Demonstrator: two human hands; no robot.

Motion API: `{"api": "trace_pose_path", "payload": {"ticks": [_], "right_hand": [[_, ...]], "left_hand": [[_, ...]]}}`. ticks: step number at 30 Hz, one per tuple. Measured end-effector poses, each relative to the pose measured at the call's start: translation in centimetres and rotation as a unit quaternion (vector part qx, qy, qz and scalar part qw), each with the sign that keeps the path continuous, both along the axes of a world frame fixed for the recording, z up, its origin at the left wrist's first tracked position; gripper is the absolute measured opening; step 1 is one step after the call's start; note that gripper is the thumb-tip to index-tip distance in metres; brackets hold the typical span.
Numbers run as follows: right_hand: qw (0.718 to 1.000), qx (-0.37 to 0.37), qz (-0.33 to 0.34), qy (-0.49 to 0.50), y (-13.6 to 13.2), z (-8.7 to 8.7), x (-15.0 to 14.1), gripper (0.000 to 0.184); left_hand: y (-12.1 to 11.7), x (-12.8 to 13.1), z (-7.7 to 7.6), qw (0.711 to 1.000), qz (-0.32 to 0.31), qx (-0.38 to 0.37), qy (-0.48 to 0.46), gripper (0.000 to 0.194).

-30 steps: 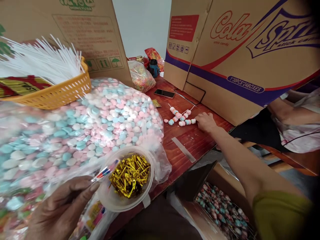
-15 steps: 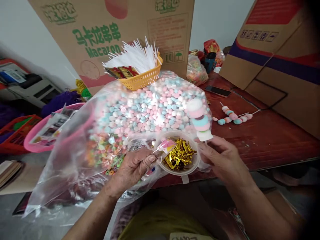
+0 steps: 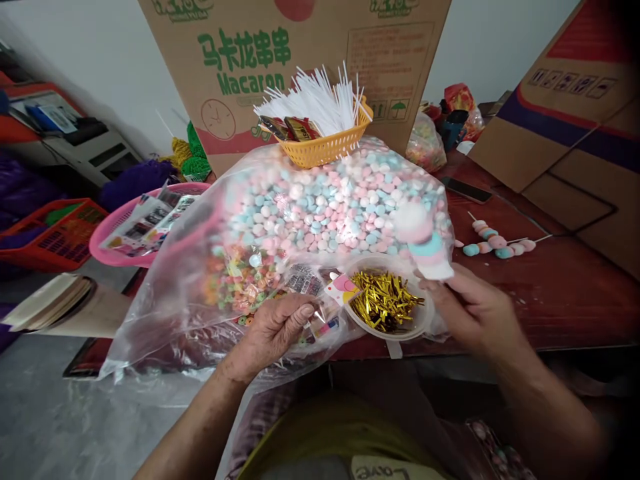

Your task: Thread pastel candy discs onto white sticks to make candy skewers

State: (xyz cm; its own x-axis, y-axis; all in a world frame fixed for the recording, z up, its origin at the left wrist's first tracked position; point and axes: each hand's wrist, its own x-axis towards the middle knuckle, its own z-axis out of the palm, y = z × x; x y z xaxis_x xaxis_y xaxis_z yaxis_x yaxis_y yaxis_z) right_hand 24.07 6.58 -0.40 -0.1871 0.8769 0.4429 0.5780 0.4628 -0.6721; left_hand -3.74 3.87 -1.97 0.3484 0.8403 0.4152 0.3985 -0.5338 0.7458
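Observation:
My left hand (image 3: pixel 277 330) is closed, thumb pressed on the fingers, pinching a small clear plastic bag (image 3: pixel 343 289) with a pink and yellow print. The bag reaches over the left rim of a round clear tub (image 3: pixel 429 320), which contains gold twist ties (image 3: pixel 383 300). To the right of the tub, my right hand (image 3: pixel 475 313) grips the lower end of a marshmallow skewer (image 3: pixel 426 248). Its white, pink and blue pieces point up and away from me, blurred by motion. Behind both hands lies a big clear bag of pink, blue and white marshmallows (image 3: pixel 320 207).
A yellow basket (image 3: pixel 327 152) of white sticks rests on the big bag, before a tall carton (image 3: pixel 245 50). More marshmallow skewers (image 3: pixel 493 240) and a phone (image 3: pixel 466 190) lie right on the red table (image 3: pixel 565 293). A pink basket (image 3: pixel 100 243) with printed bags stands left.
The view has swung left, so the scene sits further right. The printed bag is turned with its pink end over the tub rim. The skewer stays in my right hand and leans differently.

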Motion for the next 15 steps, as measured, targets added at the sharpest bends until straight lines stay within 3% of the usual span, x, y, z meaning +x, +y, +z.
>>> {"api": "trace_pose_path", "payload": {"ticks": [3, 6, 11, 15], "right_hand": [[0.972, 0.148, 0.033, -0.177, 0.2, 0.8, 2.9, 0.015], [0.932, 0.229, 0.011, -0.282, 0.2, 0.8, 3.8, 0.027], [0.905, 0.246, 0.018, -0.345, -0.1, -0.1, 4.9, 0.034], [0.895, 0.240, 0.045, -0.373, -0.2, 0.0, 5.8, 0.035]], "left_hand": [[0.5, -0.7, -0.2, 0.997, -0.036, 0.057, 0.022, 0.019], [0.9, -0.7, -0.4, 0.994, -0.040, 0.092, 0.046, 0.021], [0.8, -0.7, -0.7, 0.991, -0.001, 0.115, 0.069, 0.018], [0.8, -0.9, -0.9, 0.985, -0.013, 0.126, 0.118, 0.017]]}}
